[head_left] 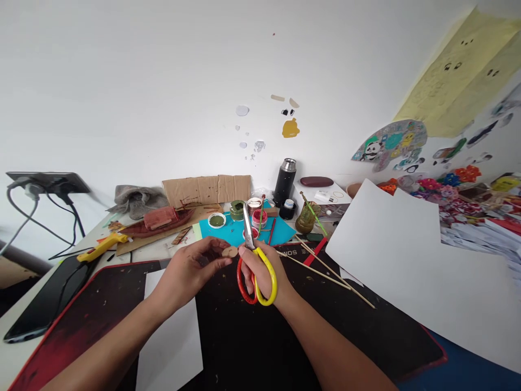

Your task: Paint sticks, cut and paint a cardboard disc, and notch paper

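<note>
Near the centre, my left hand (191,267) pinches a small brown cardboard piece (230,252) between thumb and fingers. My right hand (260,269) is closed around a pair of scissors (249,233) with one red and one yellow handle loop. The scissors' blades point up and away, pressed together. My right fingertips are right beside the cardboard piece; whether they touch it is unclear. Both hands are above a black mat (244,347). A white sheet (171,347) lies under my left forearm.
Open paint jars (237,210) stand on blue paper (285,234) beyond the hands. A red model boat (160,220) and yellow glue gun (103,245) are at left. Wooden sticks (325,271) and large white sheets (391,260) lie right; a black flask (285,182) stands behind.
</note>
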The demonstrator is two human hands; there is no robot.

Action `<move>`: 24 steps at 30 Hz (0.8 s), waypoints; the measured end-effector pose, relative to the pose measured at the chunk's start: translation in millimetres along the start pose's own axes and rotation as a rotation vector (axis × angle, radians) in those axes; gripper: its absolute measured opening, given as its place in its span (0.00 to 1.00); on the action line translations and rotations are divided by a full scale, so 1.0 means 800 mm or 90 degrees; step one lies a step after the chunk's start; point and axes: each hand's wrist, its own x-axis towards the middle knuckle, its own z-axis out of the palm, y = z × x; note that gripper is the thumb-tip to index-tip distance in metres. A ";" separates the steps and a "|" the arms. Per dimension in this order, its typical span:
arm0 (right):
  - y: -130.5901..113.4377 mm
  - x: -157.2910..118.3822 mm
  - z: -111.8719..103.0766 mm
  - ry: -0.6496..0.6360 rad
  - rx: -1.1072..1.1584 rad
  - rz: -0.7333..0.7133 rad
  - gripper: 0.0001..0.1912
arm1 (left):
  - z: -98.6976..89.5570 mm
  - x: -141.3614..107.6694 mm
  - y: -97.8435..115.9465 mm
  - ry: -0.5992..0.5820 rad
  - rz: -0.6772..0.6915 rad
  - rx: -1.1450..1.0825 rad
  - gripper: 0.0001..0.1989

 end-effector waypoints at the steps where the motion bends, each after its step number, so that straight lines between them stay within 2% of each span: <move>1: 0.000 0.000 0.000 -0.003 -0.003 0.001 0.25 | 0.000 0.000 0.001 0.000 0.000 0.001 0.15; 6: 0.003 0.001 0.000 -0.003 -0.024 0.000 0.24 | 0.001 -0.001 0.001 -0.016 -0.017 -0.010 0.15; 14: 0.000 -0.003 0.004 0.037 -0.068 0.008 0.22 | 0.000 0.003 0.007 -0.141 -0.152 -0.169 0.27; 19: 0.001 -0.005 0.007 0.028 -0.080 0.001 0.20 | -0.001 0.005 0.014 -0.163 -0.172 -0.175 0.28; 24: 0.005 -0.004 0.006 0.015 -0.087 -0.007 0.21 | 0.001 0.004 0.011 -0.153 -0.187 -0.192 0.27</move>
